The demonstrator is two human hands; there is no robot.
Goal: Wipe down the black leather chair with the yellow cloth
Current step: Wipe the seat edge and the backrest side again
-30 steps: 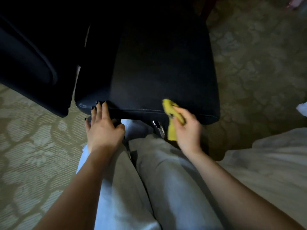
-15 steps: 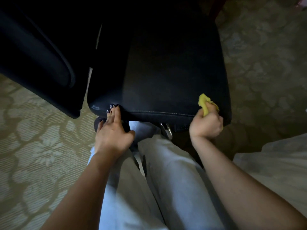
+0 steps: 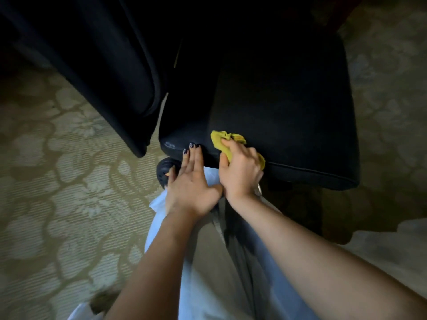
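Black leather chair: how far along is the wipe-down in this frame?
Done: cannot tell; the black leather chair is too dark to show wiped areas. In hand: the right hand grips the yellow cloth on the seat's front edge, while the left hand rests flat fingers beside it. Left: pale marks at the front left corner, and likely the rest.

The right hand (image 3: 240, 172) covers much of the yellow cloth (image 3: 221, 140), and the chair (image 3: 288, 112) fades upward into darkness.
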